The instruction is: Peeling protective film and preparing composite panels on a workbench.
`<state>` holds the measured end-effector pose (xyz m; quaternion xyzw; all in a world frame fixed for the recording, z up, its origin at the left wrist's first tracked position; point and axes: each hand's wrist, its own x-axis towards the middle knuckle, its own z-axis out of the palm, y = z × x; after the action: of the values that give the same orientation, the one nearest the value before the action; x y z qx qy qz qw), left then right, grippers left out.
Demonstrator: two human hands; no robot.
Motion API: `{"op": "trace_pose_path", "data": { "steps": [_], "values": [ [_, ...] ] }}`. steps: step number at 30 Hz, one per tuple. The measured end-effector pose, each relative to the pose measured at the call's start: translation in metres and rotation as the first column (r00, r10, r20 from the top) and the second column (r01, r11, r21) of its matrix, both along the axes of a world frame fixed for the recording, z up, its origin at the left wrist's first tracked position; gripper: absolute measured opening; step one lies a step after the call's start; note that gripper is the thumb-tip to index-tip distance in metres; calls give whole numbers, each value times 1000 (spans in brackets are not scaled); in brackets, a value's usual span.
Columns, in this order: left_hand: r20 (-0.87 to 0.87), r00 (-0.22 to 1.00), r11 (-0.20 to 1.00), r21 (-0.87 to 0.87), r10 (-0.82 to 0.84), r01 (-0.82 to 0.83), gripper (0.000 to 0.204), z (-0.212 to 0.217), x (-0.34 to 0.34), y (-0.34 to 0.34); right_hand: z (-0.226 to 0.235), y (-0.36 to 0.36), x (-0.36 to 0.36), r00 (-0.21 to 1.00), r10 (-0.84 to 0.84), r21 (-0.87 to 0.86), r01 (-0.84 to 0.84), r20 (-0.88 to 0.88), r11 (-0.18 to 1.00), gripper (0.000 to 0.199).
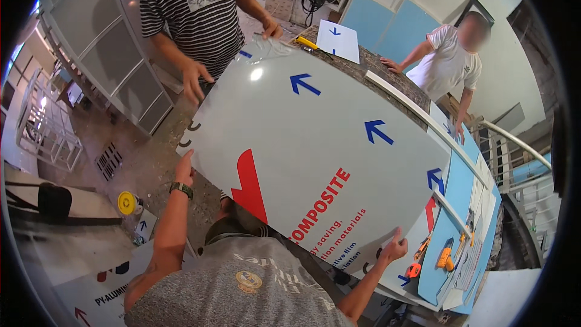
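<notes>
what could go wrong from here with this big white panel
The white panel might tip or bend: no support shows under its left corner. The wrinkled clear film at its far end could tear near the co-worker's hand. The yellow-handled tool, likely a cutter, lying beside that end might get knocked or nick someone.

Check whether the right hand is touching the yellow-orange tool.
Apart. The head view shows a clear gap: the right hand is at the edge of the white panel, the yellow-orange tool on the blue sheet.
</notes>
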<state>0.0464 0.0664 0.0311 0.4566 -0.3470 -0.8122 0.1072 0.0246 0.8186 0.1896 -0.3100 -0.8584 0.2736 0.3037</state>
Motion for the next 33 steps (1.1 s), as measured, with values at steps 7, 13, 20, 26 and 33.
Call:
{"op": "trace_pose_path", "data": {
  "steps": [7, 13, 20, 26, 33],
  "values": [
    [-102, 994, 999, 45, -25, 29, 54, 4, -40, -5, 11, -11, 4, 956, 17, -51, -34, -294, 998, 56],
    [-280, 956, 989, 94, -82, 112, 59, 0, -105, 47, 7, -9, -12, 806, -43, -11, 45, -591, 999, 50],
    [-559, 825, 895, 322, -83, 308, 60, 28, -183, 58, 53, -54, -33, 538, -369, -351, 141, -758, 926, 44],
    [-662, 747, 888, 302, -67, 347, 71, 123, -192, 81, 122, -81, -13, 313, -680, -659, 185, -664, 729, 60],
    [-901, 288, 914, -376, -324, -149, 67, 194, -79, 84, 156, -162, 53, 455, -587, -515, 285, -670, 809, 57]
  ]
}}
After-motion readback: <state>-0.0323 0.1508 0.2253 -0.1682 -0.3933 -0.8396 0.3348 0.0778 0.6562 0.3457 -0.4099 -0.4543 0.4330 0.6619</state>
